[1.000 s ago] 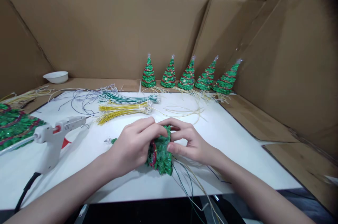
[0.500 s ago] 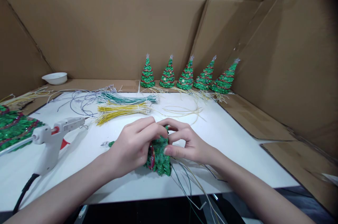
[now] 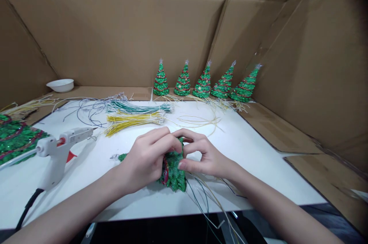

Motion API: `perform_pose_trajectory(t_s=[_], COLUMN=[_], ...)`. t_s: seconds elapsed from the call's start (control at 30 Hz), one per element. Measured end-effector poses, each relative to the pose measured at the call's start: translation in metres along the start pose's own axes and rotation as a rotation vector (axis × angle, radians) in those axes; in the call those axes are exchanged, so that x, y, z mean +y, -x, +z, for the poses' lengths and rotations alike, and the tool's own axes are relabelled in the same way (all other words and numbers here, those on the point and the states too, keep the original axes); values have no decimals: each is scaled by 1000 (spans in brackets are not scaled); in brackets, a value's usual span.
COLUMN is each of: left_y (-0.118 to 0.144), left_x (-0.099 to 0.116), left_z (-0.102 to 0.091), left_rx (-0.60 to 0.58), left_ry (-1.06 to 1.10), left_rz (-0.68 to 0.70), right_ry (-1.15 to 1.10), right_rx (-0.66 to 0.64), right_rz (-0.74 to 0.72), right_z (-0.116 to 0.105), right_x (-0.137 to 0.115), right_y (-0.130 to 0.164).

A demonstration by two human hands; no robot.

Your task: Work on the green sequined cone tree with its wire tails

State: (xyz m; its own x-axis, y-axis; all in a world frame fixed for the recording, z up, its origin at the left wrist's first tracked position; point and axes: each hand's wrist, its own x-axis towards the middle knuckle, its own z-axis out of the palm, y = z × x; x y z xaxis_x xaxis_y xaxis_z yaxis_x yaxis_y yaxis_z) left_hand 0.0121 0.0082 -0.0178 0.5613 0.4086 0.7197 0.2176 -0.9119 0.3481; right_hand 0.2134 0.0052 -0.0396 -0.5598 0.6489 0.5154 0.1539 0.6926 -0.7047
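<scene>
We pinch the sequined green tree (image 3: 173, 169) in both grips, left hand (image 3: 143, 161) and right hand (image 3: 205, 156) closed on it, near tabletop (image 3: 253, 159) centre; best keep its trailing wires (image 3: 207, 202) untangled.

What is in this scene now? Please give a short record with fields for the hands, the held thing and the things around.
left hand: left hand grips the green tree
right hand: right hand pinches the same tree's base
wires: thin wires trail from the tree over the table edge
tool: glue gun stands left, untouched
finished row: five small trees by the cardboard wall
supplies: yellow wire bundle; green wire bundle; white bowl
surface: white table
</scene>
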Motion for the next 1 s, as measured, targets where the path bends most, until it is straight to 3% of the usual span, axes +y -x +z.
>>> perform_pose_trajectory(t_s=[0.67,1.0], left_y=[1,3], left_x=[-3,-6], left_z=[4,4], left_rx=[72,23], left_ry=[47,20], left_rz=[3,1], right_ry=[-3,-14], right_rx=[-11,-8], right_rz=[12,8], right_z=[-1,0], right_x=[3,4], right_y=[-1,1])
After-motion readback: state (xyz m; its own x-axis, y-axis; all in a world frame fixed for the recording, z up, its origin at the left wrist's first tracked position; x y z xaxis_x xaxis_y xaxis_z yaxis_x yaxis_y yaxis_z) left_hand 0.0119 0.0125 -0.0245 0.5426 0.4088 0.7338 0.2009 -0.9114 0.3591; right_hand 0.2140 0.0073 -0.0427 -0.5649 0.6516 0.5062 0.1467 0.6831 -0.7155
